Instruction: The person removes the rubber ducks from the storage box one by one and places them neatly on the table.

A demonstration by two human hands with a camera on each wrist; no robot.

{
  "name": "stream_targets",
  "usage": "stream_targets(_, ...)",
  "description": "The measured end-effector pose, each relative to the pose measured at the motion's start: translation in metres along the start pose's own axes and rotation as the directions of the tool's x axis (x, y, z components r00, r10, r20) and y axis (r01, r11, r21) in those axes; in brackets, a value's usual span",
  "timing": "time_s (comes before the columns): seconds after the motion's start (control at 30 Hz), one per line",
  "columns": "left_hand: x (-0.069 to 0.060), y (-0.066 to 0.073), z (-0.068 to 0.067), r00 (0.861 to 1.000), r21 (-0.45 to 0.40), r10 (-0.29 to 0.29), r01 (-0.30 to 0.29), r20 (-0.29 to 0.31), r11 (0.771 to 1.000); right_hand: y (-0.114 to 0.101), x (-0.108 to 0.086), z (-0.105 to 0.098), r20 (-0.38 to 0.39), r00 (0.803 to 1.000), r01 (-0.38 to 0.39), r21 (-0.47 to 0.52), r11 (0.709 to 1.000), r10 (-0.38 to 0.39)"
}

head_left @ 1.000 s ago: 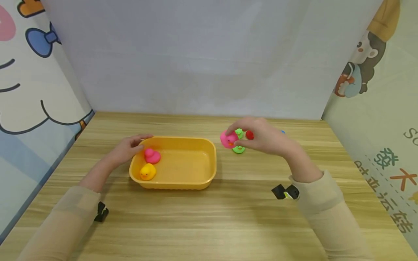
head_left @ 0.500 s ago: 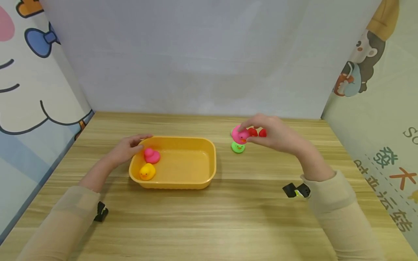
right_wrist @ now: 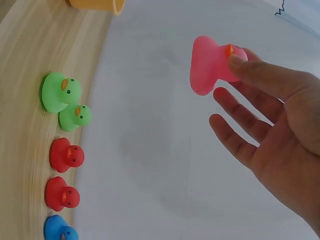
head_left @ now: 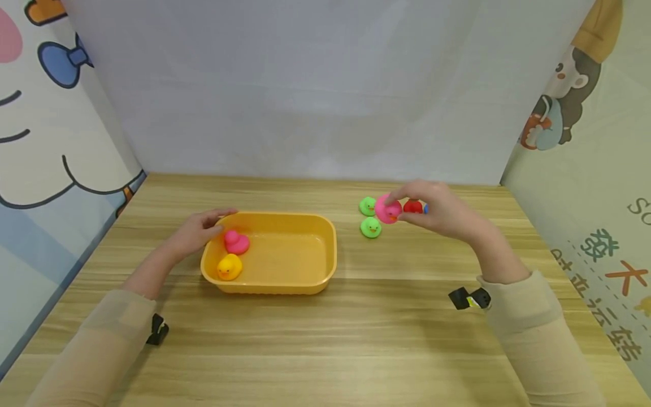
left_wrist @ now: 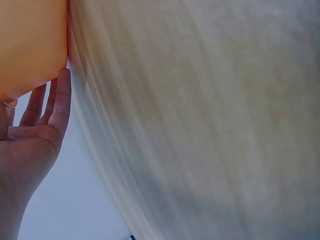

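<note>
My left hand (head_left: 195, 234) holds the back left corner of a yellow plastic tub (head_left: 290, 285), thumb over the rim. In the left wrist view, its nearly straight fingers (left_wrist: 61, 102) touch the tub's outer wall (left_wrist: 32, 45). Inside, at the left end, sit a pink rubber duck (head_left: 237, 243) and a yellow rubber duck (head_left: 230, 267). Over the table right of the tub, my right hand (head_left: 439, 212) pinches another pink rubber duck (right_wrist: 207, 65) between thumb and forefinger. Its other fingers are spread in the right wrist view.
Two green ducks (head_left: 370, 228), two red ducks (right_wrist: 64, 194) and a blue duck (right_wrist: 60, 230) line up on the wooden table (head_left: 305, 350) near the right hand. A pale cloth wall (head_left: 315, 102) stands behind, with printed panels at both sides.
My right hand has moved to the right with the pink duck, away from the tub and past the green ducks. My left hand and the tub have stayed in place.
</note>
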State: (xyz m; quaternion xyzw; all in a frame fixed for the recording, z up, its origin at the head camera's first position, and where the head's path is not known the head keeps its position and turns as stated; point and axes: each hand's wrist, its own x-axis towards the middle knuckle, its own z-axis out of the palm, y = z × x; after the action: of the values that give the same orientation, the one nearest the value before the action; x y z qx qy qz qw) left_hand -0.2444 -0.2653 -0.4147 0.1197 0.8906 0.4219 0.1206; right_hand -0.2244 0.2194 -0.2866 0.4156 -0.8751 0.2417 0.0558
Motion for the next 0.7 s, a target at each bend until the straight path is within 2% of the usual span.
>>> stream_targets(0.37,-0.001,0.001,0.000,1.000,-0.004,-0.003,0.003,-0.009,1.000,0.015,-0.007,0.010,0.006,0.997,-0.081,0.018,0.997,0.081)
stream_targets(0.7,-0.001,0.001,0.000,1.000,-0.001,-0.003,0.003,-0.003,1.000,0.032,-0.009,0.020,-0.009,0.993,-0.116,0.042,0.992,0.116)
